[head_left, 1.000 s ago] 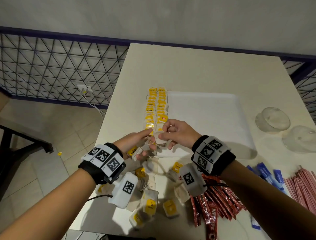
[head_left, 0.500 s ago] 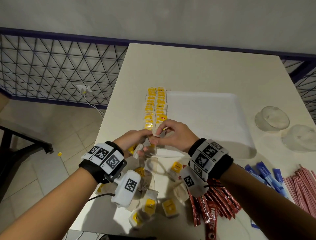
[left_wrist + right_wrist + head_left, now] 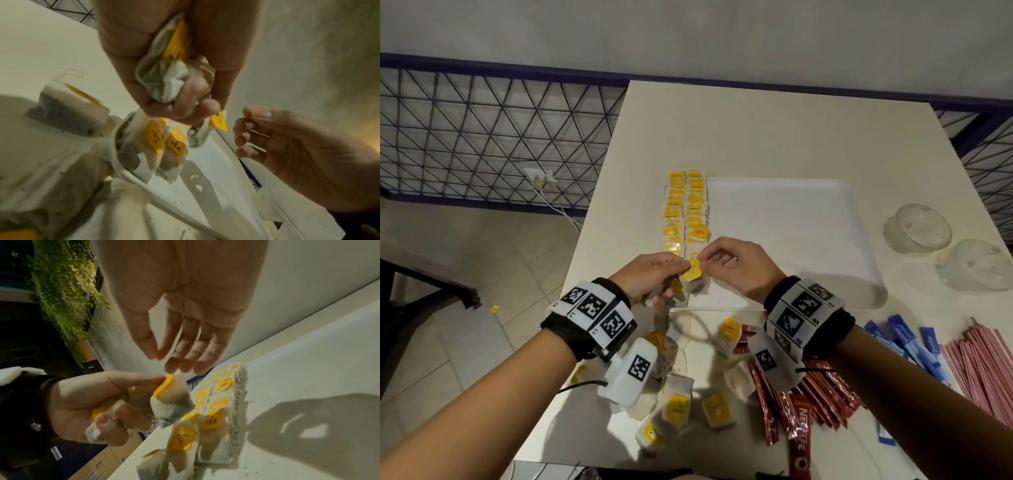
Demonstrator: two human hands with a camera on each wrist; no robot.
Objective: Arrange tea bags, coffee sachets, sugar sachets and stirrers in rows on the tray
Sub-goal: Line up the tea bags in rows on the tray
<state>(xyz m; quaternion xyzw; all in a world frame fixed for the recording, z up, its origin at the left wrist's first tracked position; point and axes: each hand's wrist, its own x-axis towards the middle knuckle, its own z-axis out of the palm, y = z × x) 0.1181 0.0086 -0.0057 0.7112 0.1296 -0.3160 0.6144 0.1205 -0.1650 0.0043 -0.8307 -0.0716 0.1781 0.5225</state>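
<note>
The left hand (image 3: 650, 275) pinches a tea bag (image 3: 692, 270) and clutches spares; the right hand (image 3: 736, 265), fingers loosely extended and empty, sits just right of it, above the rows' near end.

Tea bags (image 3: 685, 212): white pouches, yellow tags with black lettering. Tray (image 3: 791, 219): white. Desk (image 3: 756, 130): cream. Coffee sachets (image 3: 801, 407): red, white lettering. Sugar sachets (image 3: 907, 342): blue. Stirrers (image 3: 983, 370): pink. Wristbands (image 3: 592, 315): black, with black-and-white square markers.
</note>
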